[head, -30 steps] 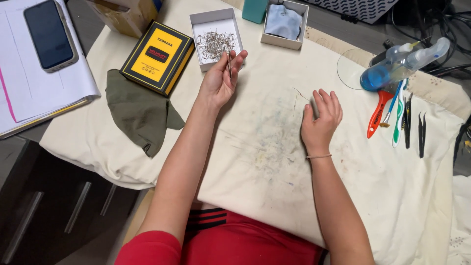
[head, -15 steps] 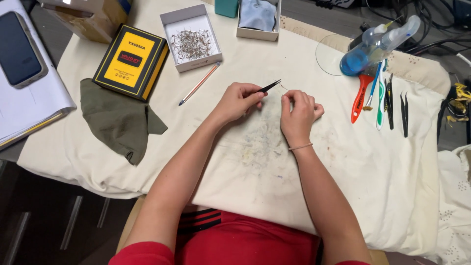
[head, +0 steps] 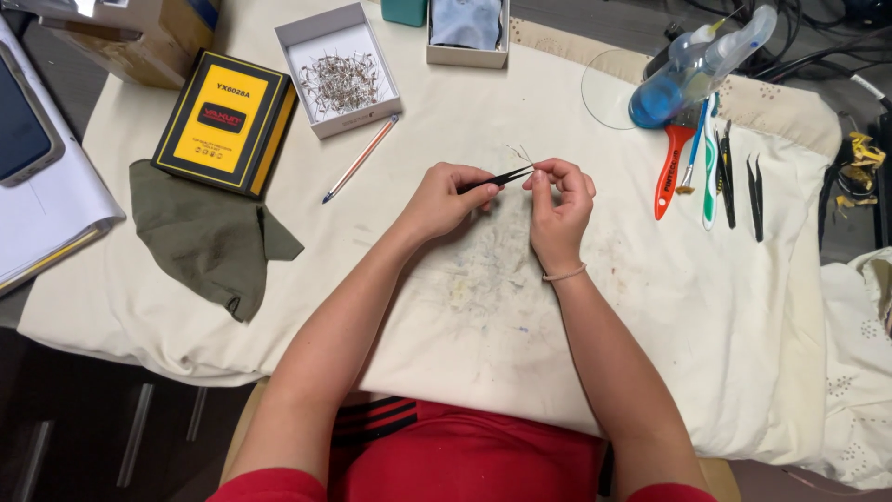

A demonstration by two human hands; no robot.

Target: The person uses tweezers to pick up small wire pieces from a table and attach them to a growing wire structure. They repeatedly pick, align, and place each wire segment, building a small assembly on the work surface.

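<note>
Left hand pinching black tweezers whose tips meet a thin wire piece pinched in the right hand, above the stained cloth covering the desk centre.

Black tweezers; yellow-black box; olive cloth; stained cream tablecloth.

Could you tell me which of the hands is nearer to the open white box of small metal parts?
Left. The left hand, holding black tweezers, sits just below and right of the white box; the right hand lies farther right, beyond the tweezer tips.
</note>
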